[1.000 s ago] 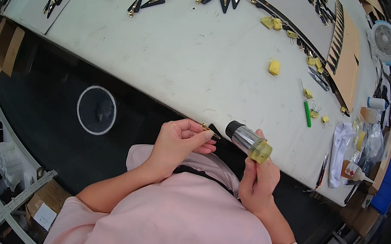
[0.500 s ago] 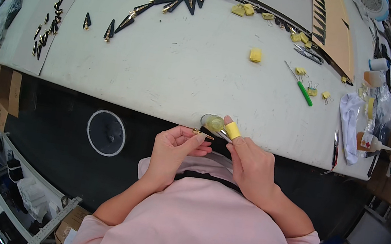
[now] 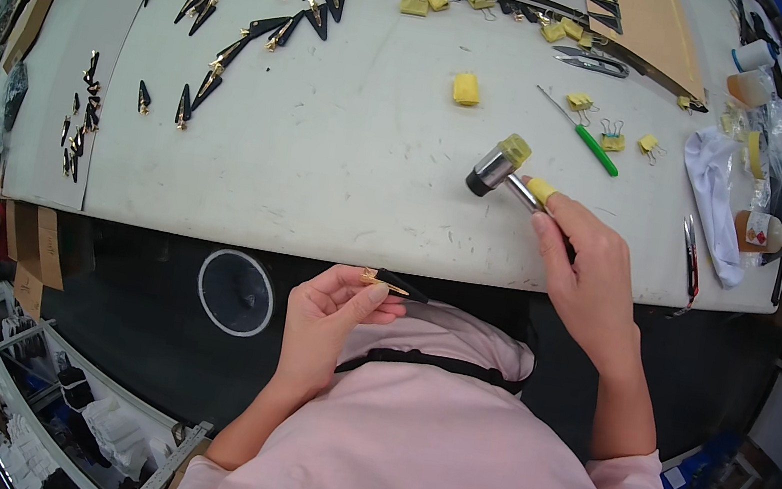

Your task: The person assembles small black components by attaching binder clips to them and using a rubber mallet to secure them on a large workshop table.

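Observation:
My left hand [image 3: 328, 308], at the near table edge, pinches a black and gold clip [image 3: 392, 283] between thumb and fingers. The clip's black tapered end points right. Over the table, my right hand [image 3: 590, 264] is closed around the handle of a small mallet [image 3: 494, 171] with a metal head, one dark face and one yellowish face. Yellow tape [image 3: 541, 188] wraps a finger of that hand. The mallet is well apart from the clip. Far left on the table lie several more black and gold clips [image 3: 184, 105].
Several yellow-covered binder clips [image 3: 612, 136], a green-handled pick [image 3: 595, 150] and thread snips [image 3: 592, 62] lie to the right. Beyond them are tweezers [image 3: 690, 251], a white cloth [image 3: 715, 204] and a squeeze bottle [image 3: 762, 232]. A round container [image 3: 235, 292] stands below the table edge.
My right hand has lifted the mallet away from my left hand, forward and right over the table. The clip in my left hand is now turned with its black side showing. The view has shifted.

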Motion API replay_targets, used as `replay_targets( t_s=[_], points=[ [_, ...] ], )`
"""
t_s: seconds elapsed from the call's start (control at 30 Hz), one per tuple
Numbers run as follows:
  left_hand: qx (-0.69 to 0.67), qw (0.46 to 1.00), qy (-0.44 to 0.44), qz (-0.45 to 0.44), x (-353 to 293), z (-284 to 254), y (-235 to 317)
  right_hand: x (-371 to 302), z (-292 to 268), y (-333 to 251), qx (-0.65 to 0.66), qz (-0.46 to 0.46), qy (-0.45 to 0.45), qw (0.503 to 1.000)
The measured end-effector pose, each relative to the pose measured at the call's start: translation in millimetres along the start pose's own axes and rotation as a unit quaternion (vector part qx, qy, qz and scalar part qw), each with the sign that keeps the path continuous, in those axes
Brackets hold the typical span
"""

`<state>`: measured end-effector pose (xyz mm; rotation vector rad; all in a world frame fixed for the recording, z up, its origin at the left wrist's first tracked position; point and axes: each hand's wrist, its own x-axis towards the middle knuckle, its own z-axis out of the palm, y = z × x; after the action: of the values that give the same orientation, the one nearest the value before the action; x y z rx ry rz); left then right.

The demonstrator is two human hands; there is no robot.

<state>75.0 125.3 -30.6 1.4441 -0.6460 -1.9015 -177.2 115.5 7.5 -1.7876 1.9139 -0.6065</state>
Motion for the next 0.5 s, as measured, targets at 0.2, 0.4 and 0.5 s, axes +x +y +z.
replay_targets(
  t_s=[0.2, 0.4, 0.5],
  points=[
    [0.026, 0.995, -0.076, 0.06, -10, 12, 18, 4, 1, -4, -0.043, -0.133, 0.085, 0.987],
    [0.138, 0.978, -0.097, 0.119, -11, 24, 28, -16, 28, -36, 0.269, -0.114, -0.071, 0.954],
    [0.235, 0.945, -0.09, 0.207, -9, 33, 37, -16, 26, -37, 0.311, -0.081, -0.057, 0.945]
  ],
)
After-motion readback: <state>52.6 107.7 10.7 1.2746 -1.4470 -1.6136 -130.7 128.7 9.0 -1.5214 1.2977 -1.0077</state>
